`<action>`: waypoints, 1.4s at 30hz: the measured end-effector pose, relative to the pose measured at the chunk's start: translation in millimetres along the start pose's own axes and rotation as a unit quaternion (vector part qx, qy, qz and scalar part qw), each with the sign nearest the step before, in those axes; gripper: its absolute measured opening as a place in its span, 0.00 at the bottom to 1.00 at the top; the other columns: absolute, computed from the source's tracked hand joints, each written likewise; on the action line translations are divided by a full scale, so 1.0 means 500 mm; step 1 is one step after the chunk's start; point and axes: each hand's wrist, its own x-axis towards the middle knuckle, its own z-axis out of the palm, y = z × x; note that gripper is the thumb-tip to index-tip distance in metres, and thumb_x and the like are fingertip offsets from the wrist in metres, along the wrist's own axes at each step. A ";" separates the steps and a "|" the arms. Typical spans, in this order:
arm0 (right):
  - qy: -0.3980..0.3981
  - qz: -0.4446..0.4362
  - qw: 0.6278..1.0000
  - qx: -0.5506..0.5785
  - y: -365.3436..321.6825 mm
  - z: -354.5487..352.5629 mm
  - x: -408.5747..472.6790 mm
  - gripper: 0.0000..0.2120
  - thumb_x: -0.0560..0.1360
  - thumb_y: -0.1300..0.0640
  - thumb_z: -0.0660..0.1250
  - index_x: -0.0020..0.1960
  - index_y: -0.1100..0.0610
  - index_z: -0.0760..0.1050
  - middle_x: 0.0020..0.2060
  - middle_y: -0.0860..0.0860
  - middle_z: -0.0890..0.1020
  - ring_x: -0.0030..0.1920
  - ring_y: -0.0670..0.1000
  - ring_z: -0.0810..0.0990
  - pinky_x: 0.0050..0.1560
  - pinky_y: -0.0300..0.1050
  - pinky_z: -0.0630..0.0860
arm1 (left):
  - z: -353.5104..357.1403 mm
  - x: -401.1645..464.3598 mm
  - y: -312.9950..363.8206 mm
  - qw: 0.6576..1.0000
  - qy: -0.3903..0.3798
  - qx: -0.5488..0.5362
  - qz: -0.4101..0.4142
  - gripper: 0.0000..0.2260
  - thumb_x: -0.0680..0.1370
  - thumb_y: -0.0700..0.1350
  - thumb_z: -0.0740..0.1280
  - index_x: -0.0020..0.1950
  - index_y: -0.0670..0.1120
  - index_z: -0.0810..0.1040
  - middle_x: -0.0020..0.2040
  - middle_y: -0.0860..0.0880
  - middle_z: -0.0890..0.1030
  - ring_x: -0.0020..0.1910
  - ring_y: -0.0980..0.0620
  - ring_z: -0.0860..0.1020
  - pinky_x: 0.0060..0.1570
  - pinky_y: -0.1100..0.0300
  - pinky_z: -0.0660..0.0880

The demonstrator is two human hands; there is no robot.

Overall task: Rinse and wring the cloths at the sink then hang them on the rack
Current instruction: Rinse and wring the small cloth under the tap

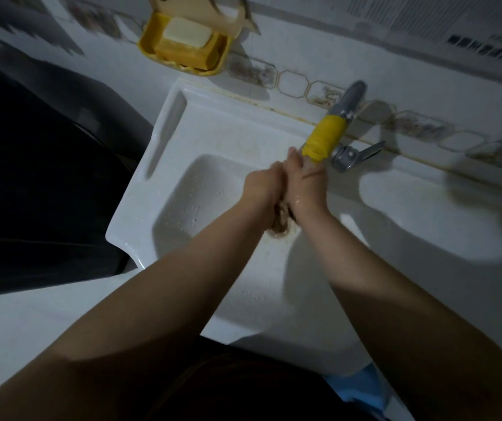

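Both my hands meet over the white sink [182, 189], just below the tap's yellow-wrapped spout [324, 138]. My left hand [261, 185] and my right hand [305, 183] are pressed together and grip a small brownish wet cloth [281, 218]. Only the cloth's lower end shows, bunched between my wrists above the drain. The rest of it is hidden inside my hands. Whether water runs from the spout I cannot tell.
A grey tap with a lever handle [362, 153] sticks out from the tiled wall. A yellow soap dish [182, 44] with soap bars hangs on the wall at the back left. A dark object [40, 177] fills the left side. Something blue [362, 387] lies under the sink's front edge.
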 end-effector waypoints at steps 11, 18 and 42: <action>-0.109 0.159 0.962 0.191 0.052 -0.052 0.069 0.08 0.74 0.55 0.66 0.38 0.55 0.76 0.35 0.53 0.80 0.37 0.54 0.80 0.43 0.52 0.78 | -0.052 -0.039 0.003 0.980 -0.131 -0.112 -0.095 0.17 0.80 0.51 0.57 0.38 0.42 0.75 0.30 0.45 0.77 0.26 0.50 0.75 0.28 0.64 0.72; -0.189 0.217 0.884 0.368 0.008 -0.083 0.026 0.10 0.76 0.52 0.63 0.40 0.56 0.74 0.34 0.53 0.82 0.36 0.51 0.81 0.37 0.43 0.79 | -0.099 -0.030 -0.006 0.982 -0.137 -0.108 -0.069 0.11 0.82 0.49 0.57 0.47 0.45 0.75 0.24 0.49 0.75 0.15 0.54 0.67 0.26 0.70 0.62; -0.092 0.256 0.889 0.368 0.078 -0.037 0.089 0.14 0.77 0.49 0.64 0.36 0.55 0.74 0.31 0.52 0.79 0.33 0.52 0.80 0.43 0.46 0.79 | -0.100 0.010 -0.008 0.985 -0.146 0.011 -0.093 0.20 0.80 0.59 0.58 0.53 0.42 0.76 0.41 0.40 0.78 0.32 0.45 0.74 0.33 0.59 0.70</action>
